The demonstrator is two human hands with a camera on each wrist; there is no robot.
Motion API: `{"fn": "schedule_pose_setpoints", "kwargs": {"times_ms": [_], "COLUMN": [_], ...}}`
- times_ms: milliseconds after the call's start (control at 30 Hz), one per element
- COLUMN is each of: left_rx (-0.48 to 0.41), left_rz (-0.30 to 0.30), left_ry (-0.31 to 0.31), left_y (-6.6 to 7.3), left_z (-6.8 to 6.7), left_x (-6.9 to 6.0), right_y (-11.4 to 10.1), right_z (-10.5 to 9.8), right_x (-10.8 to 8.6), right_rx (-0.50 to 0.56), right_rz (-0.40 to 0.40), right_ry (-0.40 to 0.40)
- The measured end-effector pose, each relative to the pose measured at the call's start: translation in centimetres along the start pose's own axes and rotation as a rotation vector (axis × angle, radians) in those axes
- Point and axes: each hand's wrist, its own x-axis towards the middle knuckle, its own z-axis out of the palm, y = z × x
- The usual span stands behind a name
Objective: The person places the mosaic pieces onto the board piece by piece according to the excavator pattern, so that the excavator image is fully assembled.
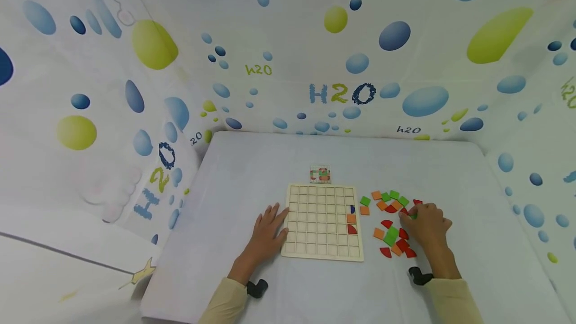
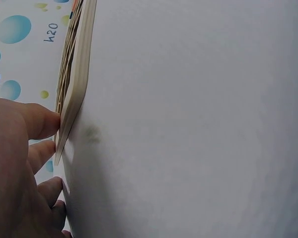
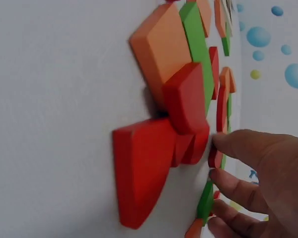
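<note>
A wooden grid board (image 1: 322, 258) lies on the table. In its right column sit a dark blue piece (image 1: 353, 209), an orange square (image 1: 351, 219) and a red quarter-circle (image 1: 352, 229). My left hand (image 1: 265, 236) rests at the board's left edge, thumb and forefinger touching the rim (image 2: 79, 74), fingers spread. Over the loose pieces to the board's right, my right hand (image 1: 427, 226) reaches down with fingers bent. In the right wrist view its thumb and fingertips stand apart beside a dark red piece (image 3: 215, 156) and a green piece (image 3: 205, 200); no firm grip shows.
A small patterned card (image 1: 320, 174) lies just beyond the board. Loose green squares (image 1: 391, 235), orange squares (image 1: 379, 234) and red quarter-circles (image 1: 385, 252) are scattered right of the board, some overlapping. The white table (image 1: 243, 164) meets a printed curtain behind.
</note>
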Motion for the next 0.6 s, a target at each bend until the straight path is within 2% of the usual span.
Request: {"fn": "schedule_pose_setpoints", "kwargs": {"times_ms": [300, 433, 600], "left_rx": [-0.011, -0.013, -0.011], "left_rz": [0.006, 0.01, 0.012], "left_ry": [0.0, 0.002, 0.002], "left_y": [-0.03, -0.07, -0.05], "left_z": [-0.11, -0.05, -0.09], "left_x": [-0.11, -0.09, -0.06], "right_y": [-0.85, -0.88, -0.57], "right_z": [-0.22, -0.59, -0.92], "right_x": [-0.49, -0.38, -0.35], "right_rx": [0.01, -0.006, -0.045], "right_rz": [-0.086, -0.095, -0.094], "right_ry": [-0.04, -0.099, -0.094]}}
